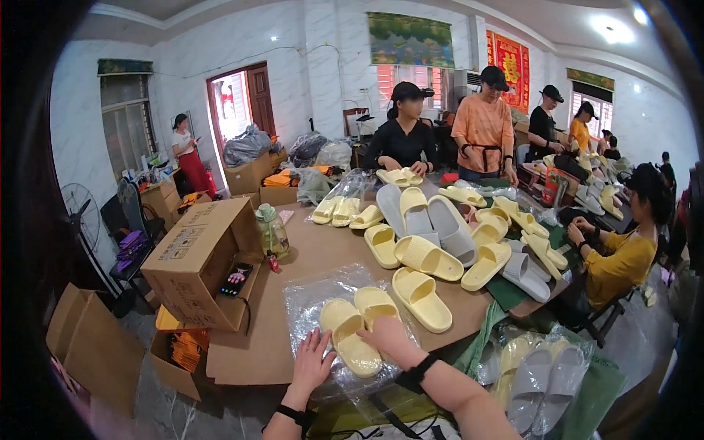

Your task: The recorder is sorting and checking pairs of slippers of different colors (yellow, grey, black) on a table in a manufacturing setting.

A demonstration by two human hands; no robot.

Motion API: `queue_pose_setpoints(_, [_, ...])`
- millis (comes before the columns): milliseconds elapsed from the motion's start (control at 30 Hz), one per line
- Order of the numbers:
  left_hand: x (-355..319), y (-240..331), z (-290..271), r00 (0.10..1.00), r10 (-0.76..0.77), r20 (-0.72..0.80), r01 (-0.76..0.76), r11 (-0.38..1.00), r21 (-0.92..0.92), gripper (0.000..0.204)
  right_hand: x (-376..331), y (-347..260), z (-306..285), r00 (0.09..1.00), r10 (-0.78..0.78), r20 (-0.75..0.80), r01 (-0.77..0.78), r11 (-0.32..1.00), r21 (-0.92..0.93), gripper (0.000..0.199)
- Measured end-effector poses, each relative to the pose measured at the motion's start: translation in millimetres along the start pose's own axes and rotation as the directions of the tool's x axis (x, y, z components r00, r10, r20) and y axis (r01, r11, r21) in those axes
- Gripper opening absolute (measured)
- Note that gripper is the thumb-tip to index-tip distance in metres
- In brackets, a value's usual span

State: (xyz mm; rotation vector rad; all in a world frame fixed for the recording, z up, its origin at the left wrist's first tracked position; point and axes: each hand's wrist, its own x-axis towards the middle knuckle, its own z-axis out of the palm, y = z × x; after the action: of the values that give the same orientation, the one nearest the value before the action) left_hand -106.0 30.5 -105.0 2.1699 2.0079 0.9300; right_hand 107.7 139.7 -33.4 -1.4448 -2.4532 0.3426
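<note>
A pair of pale yellow slide slippers lies on a clear plastic bag (299, 302) on the brown-covered table. My left hand (314, 361) rests open, fingers stretched, beside the left yellow slipper (352, 339). My right hand (390, 342) is closed on the heel part of the right yellow slipper (376, 303); its fingers are partly hidden. Just right of this pair is a single yellow slipper (422, 299). Behind it, yellow and grey slippers (451, 227) are heaped together.
An open cardboard box (192, 257) lies on its side at the left, near a glass jar (272, 233). Bagged slippers (541, 381) sit at the lower right. Co-workers (402, 139) handle slippers across the table; another person (627, 253) sits at the right.
</note>
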Motion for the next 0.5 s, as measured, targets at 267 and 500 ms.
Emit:
queue_pose_setpoints(267, [6.5,6.3,-3.7,0.999,0.008,0.050,-0.008,1.000,0.005,0.061,29.5,15.0,60.9,0.946,0.053,-0.319,0.026,0.971,0.239,0.028])
queue_pose_setpoints(500, [5.6,-2.5,2.8,0.982,-0.189,-0.001,0.187,0.969,-0.162,0.072,-0.2,28.6,45.8,0.945,-0.001,-0.326,0.127,0.922,0.365,0.019])
